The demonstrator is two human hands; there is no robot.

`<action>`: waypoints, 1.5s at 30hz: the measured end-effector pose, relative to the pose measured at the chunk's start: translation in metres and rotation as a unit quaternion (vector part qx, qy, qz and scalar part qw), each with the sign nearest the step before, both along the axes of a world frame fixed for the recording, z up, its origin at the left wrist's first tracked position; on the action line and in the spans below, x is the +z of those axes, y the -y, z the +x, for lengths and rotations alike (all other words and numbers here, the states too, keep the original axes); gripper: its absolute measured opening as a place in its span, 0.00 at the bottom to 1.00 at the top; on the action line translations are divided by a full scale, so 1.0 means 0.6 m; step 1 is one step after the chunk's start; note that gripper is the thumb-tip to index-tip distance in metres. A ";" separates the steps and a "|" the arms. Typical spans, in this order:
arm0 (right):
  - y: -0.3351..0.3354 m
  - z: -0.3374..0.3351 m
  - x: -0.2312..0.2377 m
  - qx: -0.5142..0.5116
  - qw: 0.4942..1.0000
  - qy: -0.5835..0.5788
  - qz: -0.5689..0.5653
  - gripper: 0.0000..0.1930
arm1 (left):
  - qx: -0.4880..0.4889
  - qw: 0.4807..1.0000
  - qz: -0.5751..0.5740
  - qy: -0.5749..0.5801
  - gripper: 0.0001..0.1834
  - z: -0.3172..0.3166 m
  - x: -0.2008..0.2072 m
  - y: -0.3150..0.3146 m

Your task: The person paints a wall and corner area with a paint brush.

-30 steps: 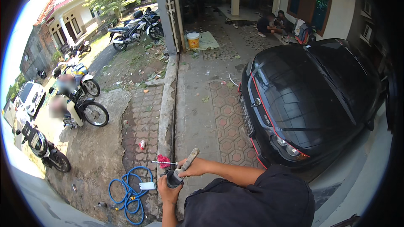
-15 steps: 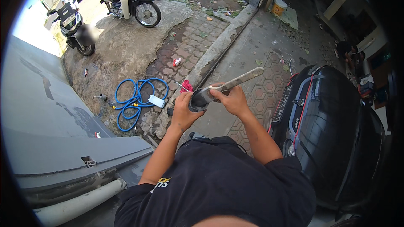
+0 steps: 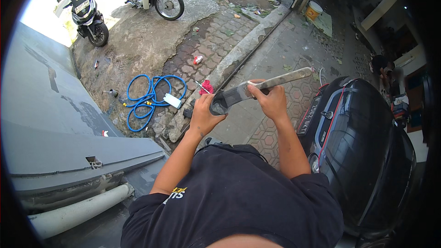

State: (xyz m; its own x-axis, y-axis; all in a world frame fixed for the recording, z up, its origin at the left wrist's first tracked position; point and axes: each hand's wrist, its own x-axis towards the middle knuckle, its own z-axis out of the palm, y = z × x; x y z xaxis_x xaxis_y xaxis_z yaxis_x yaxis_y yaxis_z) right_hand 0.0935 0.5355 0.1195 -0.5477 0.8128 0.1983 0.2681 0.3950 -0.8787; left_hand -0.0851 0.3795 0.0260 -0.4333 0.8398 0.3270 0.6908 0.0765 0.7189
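My left hand (image 3: 204, 115) is wrapped round a dark, cup-shaped container (image 3: 220, 105), its mouth turned toward the right. In my right hand (image 3: 271, 102) is a long flat tool (image 3: 287, 78) with a worn, pale handle and a broader dark grey end. That broad end lies at the container's mouth; I cannot tell whether its tip touches the inside. Thumb and fingers pinch the tool around its middle, and the handle sticks out to the upper right.
A blue hose (image 3: 154, 95) lies coiled on the ground, with a pale flat object (image 3: 172, 101) over it. Beyond my hands is a pink cloth (image 3: 206, 87). A black car (image 3: 363, 142) stands right, a grey wall (image 3: 50, 87) left, motorbikes (image 3: 169, 5) farther off. A person (image 3: 380, 63) is far right.
My right hand and the tool have moved rightward, away from the container, so more of the broad end shows. My left hand stays round the container. The view has shifted slightly.
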 end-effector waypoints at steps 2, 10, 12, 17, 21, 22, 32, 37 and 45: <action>0.001 0.000 0.010 -0.001 1.000 0.002 -0.022 0.14 | 0.005 1.000 -0.003 0.018 0.37 -0.004 -0.001 0.002; 0.026 -0.006 0.007 0.019 0.996 -0.011 -0.085 0.13 | -0.004 1.000 0.000 0.024 0.39 -0.005 0.006 0.006; 0.038 -0.014 0.000 0.020 0.999 0.016 -0.048 0.13 | -0.010 1.000 -0.003 0.026 0.40 -0.005 0.005 0.010; 0.033 -0.006 0.007 0.029 0.998 -0.001 -0.058 0.14 | 0.009 1.000 0.000 0.021 0.38 -0.011 -0.008 0.023; 0.033 0.003 0.001 0.097 0.971 -0.069 -0.207 0.14 | 0.002 0.999 -0.010 0.043 0.37 -0.017 0.009 0.028; 0.031 0.004 -0.002 0.099 0.971 -0.069 -0.207 0.14 | 0.004 0.999 -0.010 0.045 0.36 -0.019 0.010 0.029; 0.012 -0.015 -0.028 0.243 0.970 0.018 -0.026 0.08 | 0.012 0.999 0.014 0.031 0.35 -0.038 -0.001 0.024; -0.006 -0.023 -0.024 0.263 0.963 -0.014 -0.050 0.07 | 0.038 0.999 0.005 0.016 0.37 -0.054 -0.010 0.036; -0.004 -0.069 -0.029 0.307 0.947 -0.050 -0.078 0.07 | 0.086 0.995 0.009 0.041 0.38 -0.066 -0.020 0.067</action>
